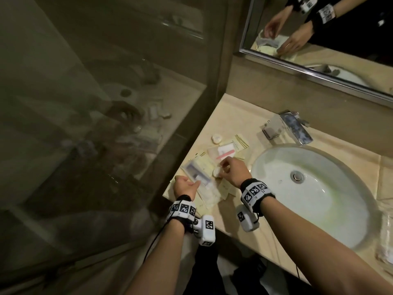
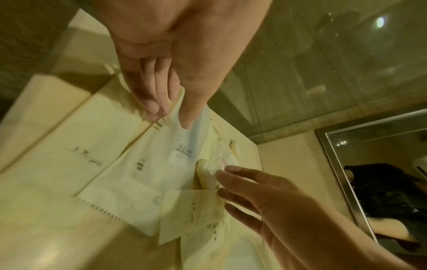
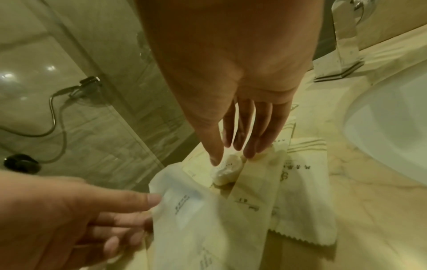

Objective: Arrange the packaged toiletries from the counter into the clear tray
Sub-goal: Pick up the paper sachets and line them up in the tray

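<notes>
Left grip [image 1: 186, 186]: clenched on flat sachet [image 2: 182, 144], pinched by thumb and fingertips; translucent white, dark print, its far end lying on the pile.
Right grip [image 1: 231, 171]: pinches round soap [image 3: 227, 169], a small white wrapped puck, between thumb and fingertips.
Below both grips: cream sachets [image 1: 212, 194], zigzag edges, overlapping on desk [image 1: 251, 226].
Beyond right grip: clear pouch [image 1: 223, 153] with pink strip.
Right of right grip: sink [image 1: 319, 199].

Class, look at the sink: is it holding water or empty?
Empty, as far as shows. The sink has a bare white bowl with its drain in plain view, and no water runs from the tap.
</notes>
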{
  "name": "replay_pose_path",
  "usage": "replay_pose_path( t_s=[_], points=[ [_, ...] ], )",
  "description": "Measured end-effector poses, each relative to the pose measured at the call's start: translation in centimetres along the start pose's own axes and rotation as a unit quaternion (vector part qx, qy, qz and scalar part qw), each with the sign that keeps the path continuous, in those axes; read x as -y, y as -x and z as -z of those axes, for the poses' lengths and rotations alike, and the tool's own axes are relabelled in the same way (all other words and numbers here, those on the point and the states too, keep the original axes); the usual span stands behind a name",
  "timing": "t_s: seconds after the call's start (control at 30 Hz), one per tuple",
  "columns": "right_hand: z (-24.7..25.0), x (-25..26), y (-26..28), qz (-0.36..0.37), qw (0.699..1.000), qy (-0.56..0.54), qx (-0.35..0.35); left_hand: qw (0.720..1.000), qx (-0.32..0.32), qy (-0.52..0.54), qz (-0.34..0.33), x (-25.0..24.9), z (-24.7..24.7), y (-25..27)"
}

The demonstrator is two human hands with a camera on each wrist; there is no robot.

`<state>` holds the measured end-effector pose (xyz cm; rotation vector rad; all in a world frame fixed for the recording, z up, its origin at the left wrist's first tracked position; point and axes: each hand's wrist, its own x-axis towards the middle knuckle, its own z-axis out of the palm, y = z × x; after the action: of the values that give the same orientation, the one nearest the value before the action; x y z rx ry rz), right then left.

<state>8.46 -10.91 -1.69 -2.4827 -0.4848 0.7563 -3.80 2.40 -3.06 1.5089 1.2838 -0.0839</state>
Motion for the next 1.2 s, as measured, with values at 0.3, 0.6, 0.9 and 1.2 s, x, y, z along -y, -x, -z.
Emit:
replay_pose_path(
  t_s=[0.3, 0.6, 0.9, 1.2],
  points=[
    [-0.9, -1.3, 0.0, -0.019, 0.998, 0.056, -0.011, 0.999, 0.002, -0.038, 0.001, -0.5, -0.2, -1.3],
    [-0.4, -2.3, 0.7, -0.176, 0.978, 0.020, -0.111, 0.987, -0.051, -0.154, 0.020, -0.3, 2.0, -1.1],
    [-0.2, -2.8, -0.1, -0.164, 0.970, -0.094, -0.150, 0.989, -0.073, -0.113, 0.054, -0.6, 2.2, -0.9],
    [0.7, -3.3, 0.5, -0.141, 0.945, -0.239, -0.171, 0.996, -0.047, -0.072, 0.031, -0.9, 3.3, -0.4]
  ],
)
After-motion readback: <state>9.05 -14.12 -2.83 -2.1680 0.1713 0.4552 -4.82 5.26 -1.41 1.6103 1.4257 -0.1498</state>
